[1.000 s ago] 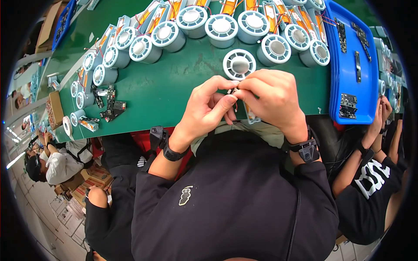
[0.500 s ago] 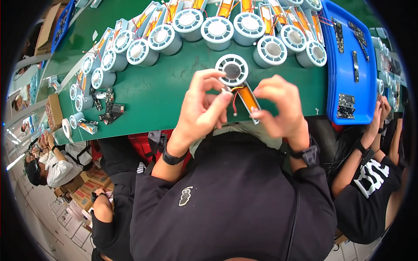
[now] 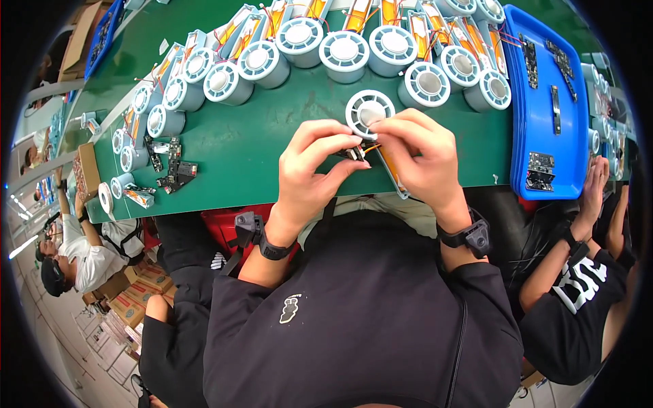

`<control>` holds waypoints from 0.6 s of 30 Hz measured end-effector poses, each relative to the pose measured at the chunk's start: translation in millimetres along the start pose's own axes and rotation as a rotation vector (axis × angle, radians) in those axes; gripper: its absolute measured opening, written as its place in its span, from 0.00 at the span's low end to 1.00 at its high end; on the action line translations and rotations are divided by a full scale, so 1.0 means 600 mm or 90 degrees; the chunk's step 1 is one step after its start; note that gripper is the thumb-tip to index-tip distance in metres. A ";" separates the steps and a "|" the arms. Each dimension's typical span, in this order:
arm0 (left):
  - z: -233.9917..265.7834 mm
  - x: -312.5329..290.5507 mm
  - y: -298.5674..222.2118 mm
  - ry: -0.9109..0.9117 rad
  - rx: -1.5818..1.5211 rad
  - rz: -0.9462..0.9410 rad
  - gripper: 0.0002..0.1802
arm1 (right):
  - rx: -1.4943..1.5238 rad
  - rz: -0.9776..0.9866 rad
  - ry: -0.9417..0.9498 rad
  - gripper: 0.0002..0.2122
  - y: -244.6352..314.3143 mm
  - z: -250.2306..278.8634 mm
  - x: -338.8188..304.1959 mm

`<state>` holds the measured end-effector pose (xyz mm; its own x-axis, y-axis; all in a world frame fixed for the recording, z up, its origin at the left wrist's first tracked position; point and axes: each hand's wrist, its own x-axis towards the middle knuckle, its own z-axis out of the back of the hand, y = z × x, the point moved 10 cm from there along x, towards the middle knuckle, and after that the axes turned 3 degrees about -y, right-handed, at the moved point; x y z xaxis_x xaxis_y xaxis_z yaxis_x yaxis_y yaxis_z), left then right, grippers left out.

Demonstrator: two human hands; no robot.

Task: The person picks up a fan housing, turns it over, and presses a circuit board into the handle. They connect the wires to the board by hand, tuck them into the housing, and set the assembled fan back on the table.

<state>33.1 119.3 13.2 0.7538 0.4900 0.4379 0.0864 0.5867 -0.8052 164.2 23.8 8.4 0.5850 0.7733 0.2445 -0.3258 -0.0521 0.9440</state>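
In front of me on the green table (image 3: 272, 156) lies a light-blue housing with a round slotted head (image 3: 371, 112). An orange strip and wires show in its narrow handle (image 3: 392, 170), partly covered by my right hand. My left hand (image 3: 313, 170) pinches a small dark part (image 3: 355, 154), which looks like a circuit board, beside the handle's top. My right hand (image 3: 422, 156) is closed in a pinch at the lower edge of the round head, by the yellow wire. What its fingertips hold is too small to make out.
Several similar housings (image 3: 343, 54) stand in an arc across the far side. Loose dark boards (image 3: 178, 173) lie at the left, near a white roll (image 3: 105, 199). A blue tray (image 3: 544, 136) with boards stands at the right. A co-worker's hands (image 3: 592, 187) are beside it.
My right hand has moved from beside the handle up and left to the round head, its fingers now pinched. A dark part now shows in my left fingertips.
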 end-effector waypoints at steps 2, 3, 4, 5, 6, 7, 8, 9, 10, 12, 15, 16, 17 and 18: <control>-0.002 -0.006 0.014 -0.013 -0.035 0.030 0.24 | -0.201 0.192 0.059 0.10 0.043 -0.023 0.003; -0.001 -0.009 0.025 -0.028 -0.070 0.060 0.23 | -0.201 0.192 0.059 0.10 0.043 -0.022 0.006; 0.001 -0.012 0.036 -0.043 -0.104 0.088 0.22 | -0.223 0.219 0.067 0.10 0.048 -0.025 0.006; 0.001 -0.011 0.039 -0.043 -0.104 0.088 0.22 | -0.245 0.247 0.075 0.10 0.053 -0.028 0.005; 0.002 -0.009 0.039 -0.047 -0.103 0.077 0.22 | -0.268 0.274 0.082 0.10 0.057 -0.032 0.003; 0.003 -0.006 0.040 -0.052 -0.103 0.066 0.22 | -0.268 0.274 0.082 0.10 0.056 -0.031 0.004; 0.005 -0.005 0.038 -0.056 -0.102 0.054 0.22 | -0.266 0.277 0.087 0.09 0.056 -0.031 0.004; 0.005 -0.005 0.038 -0.057 -0.101 0.054 0.22 | -0.263 0.281 0.093 0.09 0.055 -0.031 0.005; 0.004 -0.004 0.039 -0.052 -0.114 0.059 0.22 | -0.260 0.284 0.098 0.09 0.055 -0.032 0.005; 0.001 -0.002 0.042 -0.043 -0.140 0.068 0.22 | -0.262 0.291 0.100 0.10 0.055 -0.030 0.004; -0.001 -0.003 0.042 -0.005 -0.138 0.052 0.23 | -0.268 0.302 0.104 0.10 0.055 -0.031 0.005; -0.004 -0.004 0.040 0.014 -0.138 0.045 0.24 | -0.250 0.311 0.088 0.11 0.058 -0.027 0.005; -0.005 -0.003 0.039 0.014 -0.138 0.044 0.24 | -0.233 0.320 0.072 0.12 0.061 -0.022 0.006; -0.005 -0.002 0.039 0.012 -0.146 0.048 0.24 | -0.215 0.328 0.056 0.12 0.064 -0.017 0.006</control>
<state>36.1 130.7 -7.4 0.7757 0.5138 0.3665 0.1726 0.3859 -0.9062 146.1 30.9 43.2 0.2310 0.7517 0.6177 -0.7756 -0.2411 0.5834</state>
